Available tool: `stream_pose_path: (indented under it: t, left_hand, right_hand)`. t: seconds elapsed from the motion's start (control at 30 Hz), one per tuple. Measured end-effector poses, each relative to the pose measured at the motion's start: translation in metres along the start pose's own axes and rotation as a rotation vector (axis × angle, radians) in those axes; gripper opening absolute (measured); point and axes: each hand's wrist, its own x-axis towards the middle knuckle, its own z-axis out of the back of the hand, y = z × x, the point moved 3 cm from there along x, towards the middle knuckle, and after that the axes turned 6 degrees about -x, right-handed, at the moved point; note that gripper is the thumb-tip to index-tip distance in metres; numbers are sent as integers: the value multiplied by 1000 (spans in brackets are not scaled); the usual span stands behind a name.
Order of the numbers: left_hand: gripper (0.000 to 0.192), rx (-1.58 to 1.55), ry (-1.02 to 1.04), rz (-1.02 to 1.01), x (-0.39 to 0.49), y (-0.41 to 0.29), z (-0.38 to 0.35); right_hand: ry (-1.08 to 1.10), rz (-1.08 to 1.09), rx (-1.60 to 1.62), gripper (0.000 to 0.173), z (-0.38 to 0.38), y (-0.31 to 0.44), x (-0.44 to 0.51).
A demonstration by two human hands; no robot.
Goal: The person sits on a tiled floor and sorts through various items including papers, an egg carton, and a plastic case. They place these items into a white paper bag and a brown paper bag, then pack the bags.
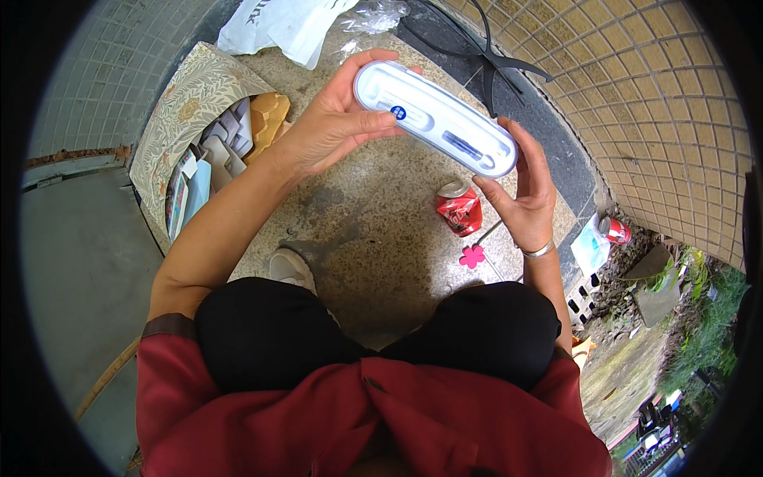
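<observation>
A long rounded plastic case (438, 128), white with a clear cover, is held up between both hands, tilted down to the right. Inside it lies a slim dark item, and a blue round mark shows near its left end. My left hand (349, 113) grips the case's left end, thumb on its front. At the right end, my right hand (524, 185) holds it between thumb and fingers. Below the case, a crushed red drink can (459, 210) stands on the stone floor, with a pink flower-shaped piece (472, 257) close to it.
A patterned bag (197, 89) of cardboard and paper leans at the left. White plastic bags (280, 27) and clear wrapping (375, 16) lie at the top. Black straps or bars (490, 59) rest by the tiled wall. Another red can (615, 231) lies beside a blue-white sheet (592, 245) at the right.
</observation>
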Motion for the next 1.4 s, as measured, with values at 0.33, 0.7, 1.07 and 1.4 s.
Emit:
stream_pose_path:
  t: [0.33,0.7,1.07,1.4]
  left_hand:
    - [67,54,45,-37,-1,-3,0]
    - [68,81,84,-77,-2,-4,0]
    - [66,93,-71,20,-4,0,3]
    - [56,-7,-215,156,-10,20,7]
  right_hand:
    - [-4,2,-22,70,-2,-3,-1]
    - [-68,-1,-76,66,-4,-3,0]
    - [60,-28,-12,73,-8,-6,-2]
    - [16,-53,20,66,-5,-9,-2]
